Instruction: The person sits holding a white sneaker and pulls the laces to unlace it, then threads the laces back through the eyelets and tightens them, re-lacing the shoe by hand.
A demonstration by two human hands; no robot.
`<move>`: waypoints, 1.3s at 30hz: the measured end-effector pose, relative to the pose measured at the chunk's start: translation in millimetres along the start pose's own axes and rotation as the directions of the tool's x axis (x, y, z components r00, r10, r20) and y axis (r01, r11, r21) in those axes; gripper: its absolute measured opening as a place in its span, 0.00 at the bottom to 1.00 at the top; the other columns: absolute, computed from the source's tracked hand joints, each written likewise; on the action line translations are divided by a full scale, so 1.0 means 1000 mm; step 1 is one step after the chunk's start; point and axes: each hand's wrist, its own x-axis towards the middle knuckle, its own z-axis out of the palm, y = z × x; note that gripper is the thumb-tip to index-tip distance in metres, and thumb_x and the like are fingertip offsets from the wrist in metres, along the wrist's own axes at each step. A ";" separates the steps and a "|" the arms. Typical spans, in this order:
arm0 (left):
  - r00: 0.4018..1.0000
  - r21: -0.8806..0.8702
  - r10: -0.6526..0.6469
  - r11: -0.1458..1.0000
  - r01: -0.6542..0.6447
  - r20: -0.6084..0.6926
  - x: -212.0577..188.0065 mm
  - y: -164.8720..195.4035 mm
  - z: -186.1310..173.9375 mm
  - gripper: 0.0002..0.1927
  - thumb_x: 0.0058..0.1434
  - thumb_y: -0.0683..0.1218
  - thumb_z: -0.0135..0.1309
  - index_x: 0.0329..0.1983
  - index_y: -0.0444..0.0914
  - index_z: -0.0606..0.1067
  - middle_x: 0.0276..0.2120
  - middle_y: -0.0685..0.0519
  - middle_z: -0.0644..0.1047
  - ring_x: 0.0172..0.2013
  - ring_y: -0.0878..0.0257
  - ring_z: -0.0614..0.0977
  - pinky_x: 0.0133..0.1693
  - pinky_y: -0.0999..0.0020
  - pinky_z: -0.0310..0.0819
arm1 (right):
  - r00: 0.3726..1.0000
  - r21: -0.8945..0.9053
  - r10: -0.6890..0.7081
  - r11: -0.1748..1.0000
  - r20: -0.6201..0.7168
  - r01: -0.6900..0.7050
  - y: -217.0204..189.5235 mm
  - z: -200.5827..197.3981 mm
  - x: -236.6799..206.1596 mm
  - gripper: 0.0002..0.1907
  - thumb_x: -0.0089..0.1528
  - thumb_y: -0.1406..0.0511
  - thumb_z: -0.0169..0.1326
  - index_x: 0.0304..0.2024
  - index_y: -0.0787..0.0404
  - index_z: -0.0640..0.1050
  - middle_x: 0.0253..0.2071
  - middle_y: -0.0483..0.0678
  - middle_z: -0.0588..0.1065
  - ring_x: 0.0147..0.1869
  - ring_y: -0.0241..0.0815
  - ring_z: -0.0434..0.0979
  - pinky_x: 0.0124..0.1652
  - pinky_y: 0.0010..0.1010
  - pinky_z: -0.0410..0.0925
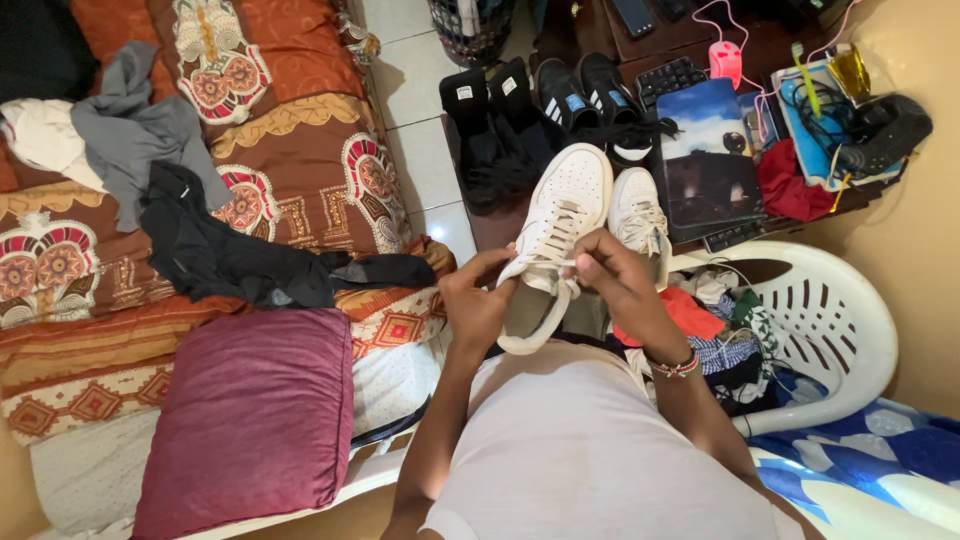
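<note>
I hold a white sneaker [555, 225] up in front of my chest, toe pointing away. My left hand [478, 300] grips its side near the collar and pinches a lace. My right hand [612, 272] is closed on the lace at the top eyelets. A second white sneaker [640, 212] rests just behind, to the right of the first. A beaded bracelet [676, 366] sits on my right wrist.
A bed with a patterned orange cover [300, 150] carries a maroon pillow [250, 415] and loose black and grey clothes [215, 250]. Black shoes [530, 115] stand on the floor ahead. A white plastic chair [835, 330] holds clothes at right; a cluttered low table [790, 130] lies beyond.
</note>
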 end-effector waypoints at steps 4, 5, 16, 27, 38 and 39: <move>1.000 -0.079 -0.019 0.997 0.020 0.007 0.001 -0.002 0.010 0.12 0.50 0.33 0.57 0.39 0.31 0.77 0.36 0.48 0.81 0.37 0.67 0.82 0.40 0.75 0.76 | 1.000 0.088 -0.004 0.996 0.004 0.004 -0.031 0.004 0.003 0.09 0.63 0.63 0.49 0.40 0.63 0.69 0.35 0.45 0.71 0.34 0.31 0.69 0.37 0.22 0.66; 1.000 -0.085 -0.021 0.996 0.020 -0.006 0.000 -0.001 0.013 0.12 0.50 0.33 0.57 0.39 0.31 0.77 0.35 0.48 0.81 0.36 0.67 0.81 0.40 0.75 0.75 | 0.999 0.025 -0.034 0.999 -0.001 0.034 -0.036 0.007 0.003 0.10 0.62 0.64 0.51 0.42 0.63 0.68 0.36 0.45 0.71 0.37 0.33 0.69 0.38 0.23 0.65; 0.827 -0.125 -0.108 0.970 0.210 0.551 0.052 0.015 -0.019 0.21 0.45 0.29 0.56 0.45 0.30 0.74 0.41 0.48 0.78 0.42 0.63 0.81 0.43 0.70 0.75 | 0.850 -0.760 -0.212 0.381 0.483 0.527 -0.087 -0.006 0.013 0.51 0.41 0.49 0.63 0.62 0.61 0.59 0.58 0.58 0.65 0.64 0.56 0.59 0.60 0.48 0.49; 0.788 -0.465 0.122 0.857 0.224 0.604 0.048 0.011 -0.061 0.58 0.39 0.54 0.67 0.70 0.45 0.48 0.64 0.49 0.64 0.65 0.59 0.65 0.64 0.62 0.58 | 0.928 -0.817 -0.195 0.442 0.317 0.372 -0.043 -0.004 0.008 0.45 0.38 0.51 0.66 0.54 0.57 0.65 0.48 0.50 0.71 0.51 0.50 0.70 0.51 0.39 0.61; 0.889 0.353 0.172 0.873 -0.337 0.423 -0.003 0.039 -0.040 0.43 0.37 0.56 0.68 0.54 0.35 0.66 0.47 0.46 0.74 0.46 0.54 0.77 0.49 0.57 0.64 | 0.969 -0.597 0.030 0.792 0.244 0.126 -0.004 -0.002 -0.001 0.49 0.35 0.50 0.68 0.56 0.59 0.66 0.50 0.48 0.72 0.50 0.48 0.71 0.48 0.37 0.64; 0.900 0.344 0.167 0.884 -0.318 0.402 -0.003 0.040 -0.038 0.41 0.39 0.54 0.67 0.54 0.34 0.66 0.48 0.45 0.74 0.45 0.54 0.78 0.45 0.62 0.71 | 0.973 -0.662 0.041 0.739 0.228 0.124 -0.005 -0.002 -0.001 0.51 0.33 0.50 0.69 0.56 0.59 0.66 0.50 0.48 0.72 0.49 0.48 0.70 0.47 0.37 0.63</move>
